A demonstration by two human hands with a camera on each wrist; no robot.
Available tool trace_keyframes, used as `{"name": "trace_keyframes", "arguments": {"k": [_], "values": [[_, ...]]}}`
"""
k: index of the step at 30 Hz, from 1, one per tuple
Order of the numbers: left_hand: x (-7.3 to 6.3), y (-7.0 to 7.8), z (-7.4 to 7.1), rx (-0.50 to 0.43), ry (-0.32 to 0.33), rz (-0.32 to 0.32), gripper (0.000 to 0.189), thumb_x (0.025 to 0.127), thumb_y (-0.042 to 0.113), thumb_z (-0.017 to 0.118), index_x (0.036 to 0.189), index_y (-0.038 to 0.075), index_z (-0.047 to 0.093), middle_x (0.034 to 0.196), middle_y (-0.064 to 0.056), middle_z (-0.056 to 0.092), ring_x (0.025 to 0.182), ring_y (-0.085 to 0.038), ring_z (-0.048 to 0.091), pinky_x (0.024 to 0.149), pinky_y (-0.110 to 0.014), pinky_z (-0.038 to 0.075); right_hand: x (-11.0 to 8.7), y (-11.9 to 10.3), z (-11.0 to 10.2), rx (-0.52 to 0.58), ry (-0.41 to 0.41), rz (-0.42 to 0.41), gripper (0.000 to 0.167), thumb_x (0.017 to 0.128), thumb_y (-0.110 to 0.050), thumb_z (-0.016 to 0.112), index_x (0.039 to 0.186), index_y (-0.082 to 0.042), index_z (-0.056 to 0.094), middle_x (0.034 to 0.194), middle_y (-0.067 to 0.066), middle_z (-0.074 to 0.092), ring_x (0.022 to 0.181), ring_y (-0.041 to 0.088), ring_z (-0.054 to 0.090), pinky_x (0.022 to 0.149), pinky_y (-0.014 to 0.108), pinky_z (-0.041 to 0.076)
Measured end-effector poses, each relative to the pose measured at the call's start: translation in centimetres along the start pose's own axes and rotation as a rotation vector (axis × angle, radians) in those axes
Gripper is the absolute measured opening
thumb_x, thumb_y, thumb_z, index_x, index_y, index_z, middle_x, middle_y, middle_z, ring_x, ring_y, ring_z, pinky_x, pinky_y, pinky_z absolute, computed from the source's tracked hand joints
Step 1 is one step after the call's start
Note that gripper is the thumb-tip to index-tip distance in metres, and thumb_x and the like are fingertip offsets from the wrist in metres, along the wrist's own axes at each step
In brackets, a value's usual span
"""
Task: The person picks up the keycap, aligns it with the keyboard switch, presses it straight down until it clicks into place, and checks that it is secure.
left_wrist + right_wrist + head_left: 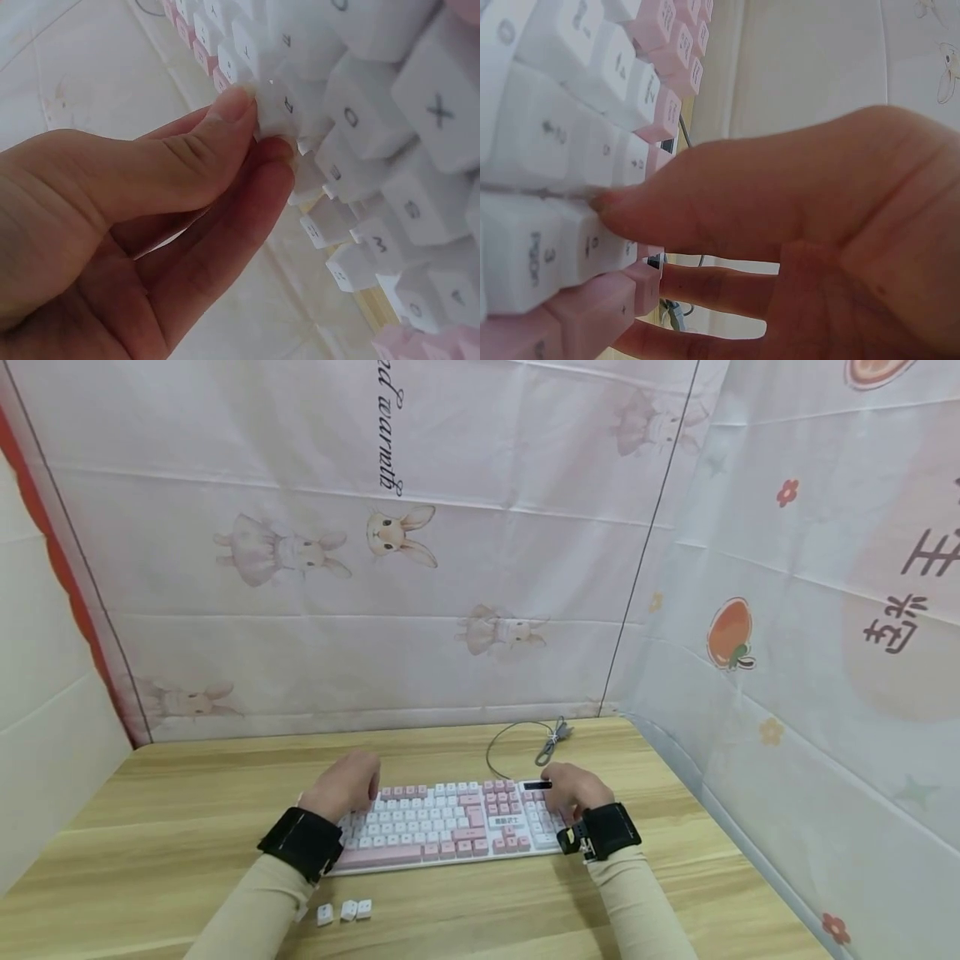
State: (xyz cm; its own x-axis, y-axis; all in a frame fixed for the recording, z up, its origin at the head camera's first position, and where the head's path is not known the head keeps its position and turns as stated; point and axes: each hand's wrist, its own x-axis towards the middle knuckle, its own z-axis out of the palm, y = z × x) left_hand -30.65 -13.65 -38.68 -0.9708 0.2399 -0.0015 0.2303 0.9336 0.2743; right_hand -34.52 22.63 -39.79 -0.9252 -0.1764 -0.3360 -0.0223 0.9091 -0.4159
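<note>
A white and pink keyboard (420, 827) lies on the wooden table. Over its left part, my left hand (347, 783) pinches a white keycap (274, 112) between thumb (232, 105) and fingertips in the left wrist view. That keycap sits among the other white letter keys; whether it is loose cannot be told. My right hand (576, 789) holds the keyboard's far right corner. In the right wrist view its thumb (626, 214) rests on the number pad keys, while the fingers (716, 289) reach past the pink keys at the edge, their tips hidden.
Several loose white keycaps (348, 910) lie in front of the keyboard, near my left forearm. A grey cable (551, 747), partly bundled, runs from the keyboard's back edge. Printed cloth (420, 668) hangs behind the table and along its right side.
</note>
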Motion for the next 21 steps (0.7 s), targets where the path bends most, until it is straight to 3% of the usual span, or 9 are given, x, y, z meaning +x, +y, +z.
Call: {"name": "trace_keyframes", "arguments": {"k": [9, 21], "values": [[0.21, 0.28, -0.15, 0.044, 0.007, 0.011, 0.027, 0.068, -0.014, 0.082, 0.063, 0.008, 0.067, 0.069, -0.003, 0.062, 0.065, -0.018, 0.055, 0.059, -0.030, 0.047, -0.16, -0.04, -0.13, -0.011, -0.010, -0.020, 0.063, 0.084, 0.003, 0.066, 0.146, 0.000, 0.053, 0.134, 0.018, 0.062, 0.087, 0.025, 0.064, 0.064, 0.041, 0.061], [0.75, -0.02, 0.31, 0.045, -0.004, -0.015, 0.028, 0.068, -0.019, 0.073, 0.060, 0.007, 0.067, 0.069, -0.003, 0.059, 0.064, -0.018, 0.053, 0.054, -0.026, 0.042, 0.18, 0.18, 0.04, -0.009, 0.002, -0.014, 0.063, 0.083, 0.003, 0.067, 0.144, -0.001, 0.055, 0.134, 0.017, 0.063, 0.089, 0.026, 0.064, 0.061, 0.039, 0.060]]}}
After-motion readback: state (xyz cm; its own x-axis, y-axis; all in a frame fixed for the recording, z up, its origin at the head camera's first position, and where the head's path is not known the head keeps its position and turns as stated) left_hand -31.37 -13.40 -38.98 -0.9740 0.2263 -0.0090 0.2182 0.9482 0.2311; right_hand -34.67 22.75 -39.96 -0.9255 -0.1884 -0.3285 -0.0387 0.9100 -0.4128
